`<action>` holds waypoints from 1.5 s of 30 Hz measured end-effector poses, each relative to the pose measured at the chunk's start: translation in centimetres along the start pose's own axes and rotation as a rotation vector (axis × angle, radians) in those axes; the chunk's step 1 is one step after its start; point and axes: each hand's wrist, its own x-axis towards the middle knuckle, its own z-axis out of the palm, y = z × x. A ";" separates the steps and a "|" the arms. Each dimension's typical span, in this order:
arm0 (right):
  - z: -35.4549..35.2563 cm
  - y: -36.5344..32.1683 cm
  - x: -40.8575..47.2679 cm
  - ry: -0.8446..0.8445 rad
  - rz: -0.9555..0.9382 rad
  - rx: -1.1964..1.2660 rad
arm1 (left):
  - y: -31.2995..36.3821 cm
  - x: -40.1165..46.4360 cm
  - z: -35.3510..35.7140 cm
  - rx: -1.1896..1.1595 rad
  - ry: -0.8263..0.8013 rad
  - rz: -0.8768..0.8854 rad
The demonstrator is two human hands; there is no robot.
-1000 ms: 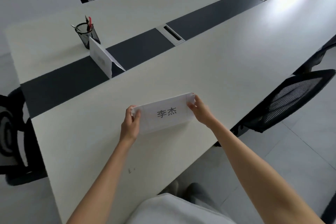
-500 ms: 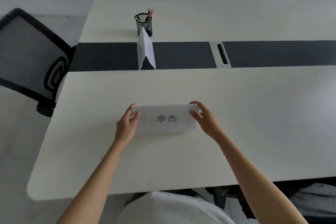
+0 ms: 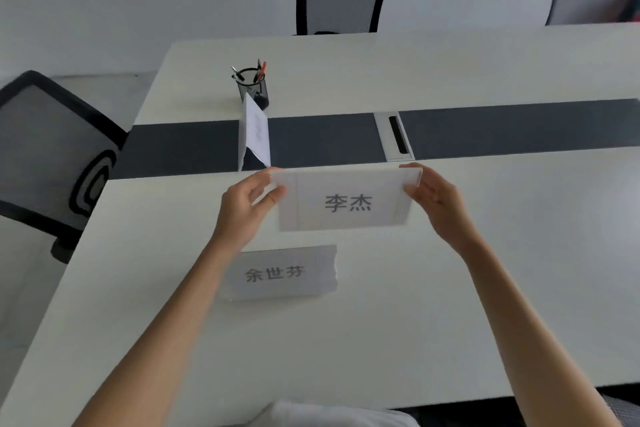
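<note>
Left hand point(image 3: 242, 208) and right hand point(image 3: 440, 204) pinch the name card point(image 3: 346, 201) by its ends, apparently not yet placed; one folded card point(image 3: 256, 132) already stands just beside the pen cup point(image 3: 252, 88).

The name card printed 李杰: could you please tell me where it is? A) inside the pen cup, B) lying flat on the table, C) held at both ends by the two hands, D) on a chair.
C: the left hand pinches the left end of the name card and the right hand holds the right end.
</note>
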 end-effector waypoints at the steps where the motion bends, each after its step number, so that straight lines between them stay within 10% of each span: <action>1: -1.4 0.8 0.5 0.025 0.017 -0.020 | 0.3 1.2 1.6 0.040 -0.037 -0.006; 12: -7.1 14.5 0.4 0.232 0.375 -0.007 | -5.6 8.7 17.3 0.460 -0.338 -0.230; 28: -4.8 17.0 -4.5 0.448 0.491 0.206 | -6.6 7.4 19.1 0.097 -0.271 -0.634; 45: -6.9 19.7 8.4 0.326 0.599 0.204 | -6.4 14.7 22.0 -0.068 -0.252 -0.535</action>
